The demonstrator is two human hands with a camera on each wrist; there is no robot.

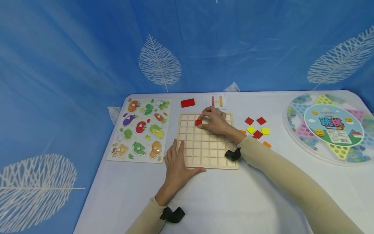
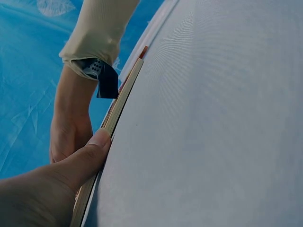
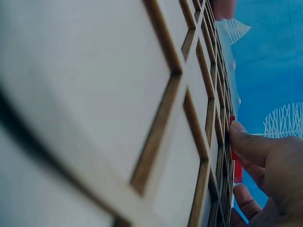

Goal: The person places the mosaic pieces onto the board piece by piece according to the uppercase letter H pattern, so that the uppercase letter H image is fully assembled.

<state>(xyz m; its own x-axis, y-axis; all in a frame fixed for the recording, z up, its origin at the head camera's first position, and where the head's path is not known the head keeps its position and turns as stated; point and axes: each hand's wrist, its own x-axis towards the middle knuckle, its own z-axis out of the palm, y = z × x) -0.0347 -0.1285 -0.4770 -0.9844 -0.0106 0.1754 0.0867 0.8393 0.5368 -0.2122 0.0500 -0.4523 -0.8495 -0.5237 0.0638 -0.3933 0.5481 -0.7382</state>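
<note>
A wooden grid board [image 1: 197,152] lies on the white table, its square cells edged by raised strips. My right hand [image 1: 214,121] is over the board's upper part, pinching a red square tile [image 1: 198,123] between thumb and fingers. In the right wrist view the tile [image 3: 232,119] touches the grid, partly hidden by the thumb. My left hand [image 1: 176,165] rests at the board's lower left corner with fingers spread, along the left side and the near edge. In the left wrist view its thumb [image 2: 100,138] presses on the board's edge [image 2: 124,94].
Right of the board lie loose red, yellow and orange tiles [image 1: 251,129]. Behind it are a red block [image 1: 187,103] and a card with a coloured pattern [image 1: 220,97]. A vegetable puzzle board [image 1: 140,138] lies left; a round game box [image 1: 333,125] stands far right.
</note>
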